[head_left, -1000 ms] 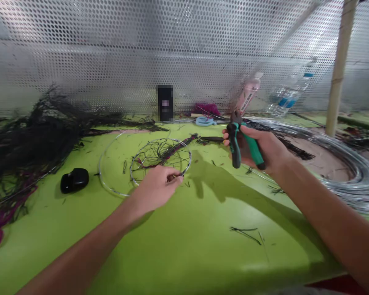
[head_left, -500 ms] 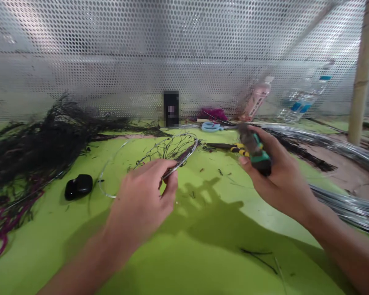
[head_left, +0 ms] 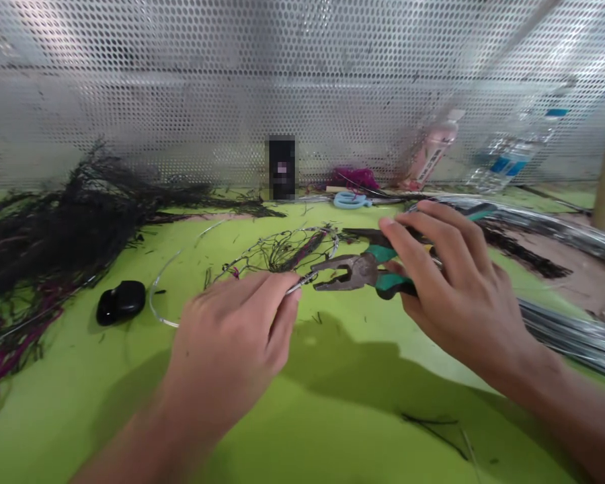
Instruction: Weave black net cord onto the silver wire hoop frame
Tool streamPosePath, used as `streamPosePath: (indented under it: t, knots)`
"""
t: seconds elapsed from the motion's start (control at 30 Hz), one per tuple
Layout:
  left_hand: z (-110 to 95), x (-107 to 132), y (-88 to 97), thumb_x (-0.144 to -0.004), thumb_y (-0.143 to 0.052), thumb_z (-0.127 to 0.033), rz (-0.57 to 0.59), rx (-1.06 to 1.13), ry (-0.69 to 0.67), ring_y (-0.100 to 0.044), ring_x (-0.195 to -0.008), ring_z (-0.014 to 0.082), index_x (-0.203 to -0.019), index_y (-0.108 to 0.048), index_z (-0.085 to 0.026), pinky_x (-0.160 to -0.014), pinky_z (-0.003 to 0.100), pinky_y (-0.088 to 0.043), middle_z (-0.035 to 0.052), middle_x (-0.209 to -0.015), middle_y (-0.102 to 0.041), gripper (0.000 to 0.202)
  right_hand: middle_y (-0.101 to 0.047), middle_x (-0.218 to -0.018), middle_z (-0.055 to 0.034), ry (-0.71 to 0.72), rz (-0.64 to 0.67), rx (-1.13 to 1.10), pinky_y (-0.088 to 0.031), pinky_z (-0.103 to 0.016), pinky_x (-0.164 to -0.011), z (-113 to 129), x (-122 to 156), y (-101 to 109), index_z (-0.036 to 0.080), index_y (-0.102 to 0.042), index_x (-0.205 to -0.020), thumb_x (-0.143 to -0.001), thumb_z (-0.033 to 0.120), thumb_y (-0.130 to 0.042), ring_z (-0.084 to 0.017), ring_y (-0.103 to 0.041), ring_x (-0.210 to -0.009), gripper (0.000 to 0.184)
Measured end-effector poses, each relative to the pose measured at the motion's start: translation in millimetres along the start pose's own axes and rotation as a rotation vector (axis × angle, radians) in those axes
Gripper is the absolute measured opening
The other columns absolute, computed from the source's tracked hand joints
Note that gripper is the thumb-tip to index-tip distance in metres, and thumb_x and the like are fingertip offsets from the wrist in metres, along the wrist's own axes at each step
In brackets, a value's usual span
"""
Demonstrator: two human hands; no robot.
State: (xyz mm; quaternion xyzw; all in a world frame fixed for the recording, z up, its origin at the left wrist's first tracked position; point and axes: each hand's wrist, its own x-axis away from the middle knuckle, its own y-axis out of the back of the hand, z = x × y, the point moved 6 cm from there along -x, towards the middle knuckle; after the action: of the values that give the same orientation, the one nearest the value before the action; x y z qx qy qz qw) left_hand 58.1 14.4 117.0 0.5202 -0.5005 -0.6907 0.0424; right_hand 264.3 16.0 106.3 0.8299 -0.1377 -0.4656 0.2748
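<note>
left hand (head_left: 232, 329) pinching 1 netted hoop (head_left: 302, 251) | right hand (head_left: 461, 306) gripping 1 pliers (head_left: 363, 271) | 1 black case (head_left: 122, 302)

On my head view I see the left hand (head_left: 232, 329) pinching a wire hoop (head_left: 337, 245) strung with dark netting (head_left: 287, 250); close by, the right hand (head_left: 458, 296) holds green-handled pliers (head_left: 364, 270), jaws parted. Left, a black case (head_left: 121, 302) lies on the green table (head_left: 353, 417).

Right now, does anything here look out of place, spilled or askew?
Loose black strands lie strewn on the green tabletop, like stray offcuts. The pink, white-capped plastic bottle also looks tilted, though the lens may exaggerate that.
</note>
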Motion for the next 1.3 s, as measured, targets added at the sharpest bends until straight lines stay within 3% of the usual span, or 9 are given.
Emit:
streamPosePath:
  t: [0.17,0.37,0.6,0.87,1.1,1.3]
  knots:
    - [-3,0,8.3,-0.098,-0.060,-0.019,-0.054,0.006,0.008,-0.063,-0.053,0.0107,-0.092,-0.068,-0.017,-0.052,0.027,-0.041,-0.0038,-0.068,-0.070,0.011,-0.067,-0.120,-0.0284,-0.018,-0.043,0.046,-0.059,-0.038,-0.046,0,-2,-2,0.002,-0.054,-0.138,-0.081,-0.006,-0.057,-0.047,-0.065,-0.116,0.057]
    - [-9,0,11.5,-0.098,-0.061,-0.020,-0.074,-0.029,-0.010,-0.061,-0.051,0.0106,-0.093,-0.066,-0.020,-0.053,0.027,-0.043,-0.0050,-0.065,-0.068,0.007,-0.067,-0.119,-0.0257,0.006,-0.146,0.104,-0.060,-0.043,-0.059,6,-3,6,0.005,-0.055,-0.137,-0.080,-0.008,-0.064,-0.045,-0.064,-0.115,0.059]
    - [-10,1,10.7,-0.096,-0.065,-0.023,-0.086,-0.062,-0.017,-0.062,-0.050,0.0121,-0.101,-0.066,-0.020,-0.050,0.027,-0.044,-0.0051,-0.064,-0.069,0.005,-0.068,-0.117,-0.0204,-0.018,-0.105,0.059,-0.057,-0.039,-0.054,5,2,3,0.012,-0.055,-0.135,-0.074,-0.010,-0.060,-0.043,-0.066,-0.110,0.065]
    - [-8,2,12.3,-0.100,-0.058,-0.023,-0.068,-0.081,-0.021,-0.064,-0.053,0.0134,-0.105,-0.067,-0.024,-0.054,0.029,-0.050,-0.0044,-0.069,-0.072,0.011,-0.064,-0.119,-0.0228,-0.064,-0.047,-0.012,-0.060,-0.052,-0.076,2,2,0,0.015,-0.051,-0.135,-0.075,-0.008,-0.057,-0.046,-0.062,-0.112,0.064]
    - [-10,1,13.7,-0.098,-0.063,-0.018,-0.072,-0.071,-0.070,-0.064,-0.054,0.0123,-0.105,-0.073,-0.021,-0.055,0.027,-0.053,-0.0019,-0.071,-0.073,0.012,-0.069,-0.116,-0.0212,-0.065,-0.050,0.053,-0.055,-0.051,-0.074,5,3,3,0.016,-0.053,-0.130,-0.076,-0.003,-0.060,-0.045,-0.065,-0.107,0.057]
    - [-11,1,15.1,-0.098,-0.066,-0.023,-0.084,-0.091,-0.134,-0.067,-0.057,0.0141,-0.106,-0.074,-0.019,-0.051,0.027,-0.053,-0.0001,-0.074,-0.073,0.013,-0.074,-0.107,-0.0162,-0.014,-0.143,0.137,-0.044,-0.045,-0.067,8,2,9,0.017,-0.060,-0.121,-0.081,0.005,-0.064,-0.039,-0.071,-0.098,0.041]
